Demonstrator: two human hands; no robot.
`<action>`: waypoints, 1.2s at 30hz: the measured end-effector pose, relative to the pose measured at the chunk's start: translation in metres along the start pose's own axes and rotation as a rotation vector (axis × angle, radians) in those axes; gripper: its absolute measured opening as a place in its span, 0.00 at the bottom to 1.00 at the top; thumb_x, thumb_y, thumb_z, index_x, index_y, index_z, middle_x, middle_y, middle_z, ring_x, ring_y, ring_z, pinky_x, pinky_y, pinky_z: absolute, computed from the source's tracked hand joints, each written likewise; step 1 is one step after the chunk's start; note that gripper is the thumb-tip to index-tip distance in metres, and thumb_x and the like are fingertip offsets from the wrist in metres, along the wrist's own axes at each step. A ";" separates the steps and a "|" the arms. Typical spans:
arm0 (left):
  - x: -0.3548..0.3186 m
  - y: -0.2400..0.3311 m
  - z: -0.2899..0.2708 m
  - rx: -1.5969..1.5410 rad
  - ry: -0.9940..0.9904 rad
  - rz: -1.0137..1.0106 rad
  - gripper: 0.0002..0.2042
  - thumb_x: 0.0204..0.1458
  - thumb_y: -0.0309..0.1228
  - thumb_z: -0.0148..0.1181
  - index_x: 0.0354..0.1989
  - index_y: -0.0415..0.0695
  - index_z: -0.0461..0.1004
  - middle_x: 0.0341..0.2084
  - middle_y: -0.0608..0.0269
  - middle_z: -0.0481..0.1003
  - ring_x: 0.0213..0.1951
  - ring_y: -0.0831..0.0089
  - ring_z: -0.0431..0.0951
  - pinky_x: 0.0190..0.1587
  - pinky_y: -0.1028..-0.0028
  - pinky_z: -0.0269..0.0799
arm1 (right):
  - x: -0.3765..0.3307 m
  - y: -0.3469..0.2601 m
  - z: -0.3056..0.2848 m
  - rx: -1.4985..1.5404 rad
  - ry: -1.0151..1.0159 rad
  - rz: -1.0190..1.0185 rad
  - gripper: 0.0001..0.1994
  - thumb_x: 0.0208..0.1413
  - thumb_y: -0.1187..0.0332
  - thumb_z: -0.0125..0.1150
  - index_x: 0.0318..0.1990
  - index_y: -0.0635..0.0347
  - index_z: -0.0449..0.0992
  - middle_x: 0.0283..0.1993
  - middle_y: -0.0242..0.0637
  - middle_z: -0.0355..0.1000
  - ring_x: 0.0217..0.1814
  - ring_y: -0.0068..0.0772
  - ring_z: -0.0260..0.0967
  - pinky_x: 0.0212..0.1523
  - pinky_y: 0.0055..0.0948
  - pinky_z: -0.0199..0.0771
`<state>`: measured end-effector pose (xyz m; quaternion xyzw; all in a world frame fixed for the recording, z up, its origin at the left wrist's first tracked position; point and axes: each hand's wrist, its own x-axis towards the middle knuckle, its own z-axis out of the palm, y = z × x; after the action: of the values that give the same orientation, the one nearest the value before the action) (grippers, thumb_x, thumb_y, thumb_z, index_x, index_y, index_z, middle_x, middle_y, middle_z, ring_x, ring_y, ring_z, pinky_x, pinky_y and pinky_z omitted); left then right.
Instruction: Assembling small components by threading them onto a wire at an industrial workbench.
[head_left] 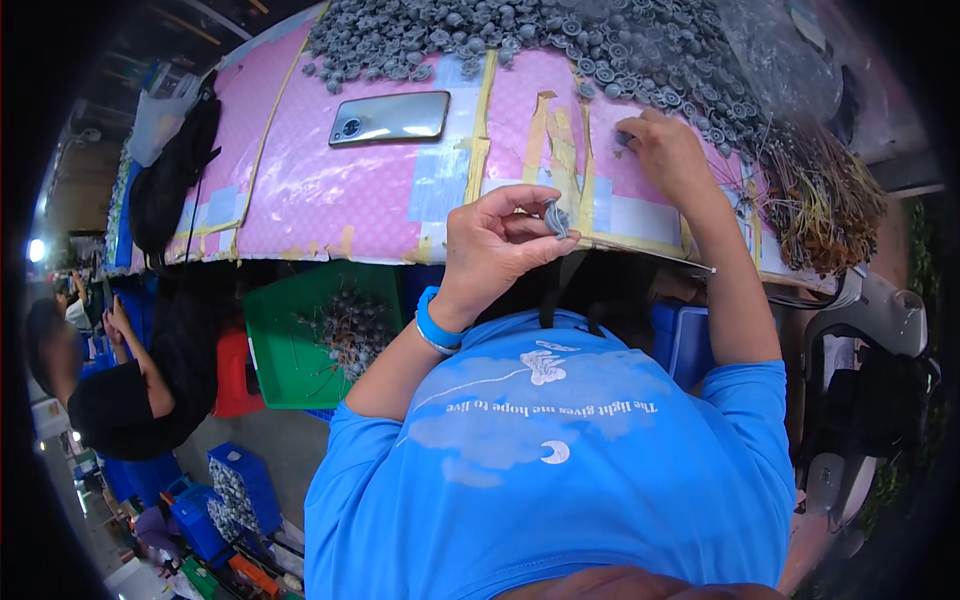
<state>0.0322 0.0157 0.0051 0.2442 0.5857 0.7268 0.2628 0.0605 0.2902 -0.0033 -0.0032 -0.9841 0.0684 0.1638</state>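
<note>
Between the thumb and fingers of my left hand (492, 235) is a small grey, round, ridged piece (557, 217), held up just over the table's near edge. My right hand (668, 152) reaches farther forward and to the right, its fingertips closed on another small grey piece (625, 137) close to the tabletop. A large heap of similar grey pieces (640, 50) covers the back of the pink-covered table (320, 190), just beyond my right hand. What exactly the pieces are cannot be made out.
A phone (388, 118) lies on the table at left of centre. Bundled thin wire-like stems (825, 195) lie at the right end. Below the table's edge is a green crate (285, 330) with a stemmed cluster (350, 335). Another person (120, 400) is at the left, near blue crates (245, 485).
</note>
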 end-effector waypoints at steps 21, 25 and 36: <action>-0.005 0.002 0.007 0.466 -0.014 0.240 0.19 0.41 0.15 0.69 0.45 0.35 0.77 0.35 0.57 0.81 0.35 0.74 0.84 0.38 0.78 0.81 | -0.073 -0.124 -0.045 1.209 0.046 0.404 0.11 0.55 0.81 0.63 0.46 0.66 0.80 0.41 0.35 0.75 0.38 0.19 0.73 0.32 0.17 0.77; -0.003 0.009 0.009 0.748 -0.042 0.497 0.18 0.38 0.15 0.68 0.42 0.36 0.79 0.34 0.60 0.81 0.33 0.75 0.84 0.33 0.78 0.81 | -0.068 -0.128 -0.043 1.295 -0.004 0.546 0.11 0.55 0.81 0.63 0.46 0.67 0.80 0.39 0.36 0.76 0.36 0.21 0.75 0.30 0.18 0.79; 0.002 0.015 0.014 0.270 -0.121 0.213 0.22 0.43 0.13 0.66 0.49 0.39 0.79 0.54 0.48 0.72 0.41 0.67 0.83 0.43 0.74 0.82 | -0.071 -0.093 -0.026 1.855 -0.116 0.379 0.15 0.62 0.68 0.60 0.52 0.69 0.75 0.44 0.38 0.77 0.47 0.25 0.74 0.49 0.24 0.74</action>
<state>0.0386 0.0244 0.0228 0.3810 0.6319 0.6493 0.1841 0.1375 0.1995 0.0107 -0.0283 -0.5269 0.8486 0.0381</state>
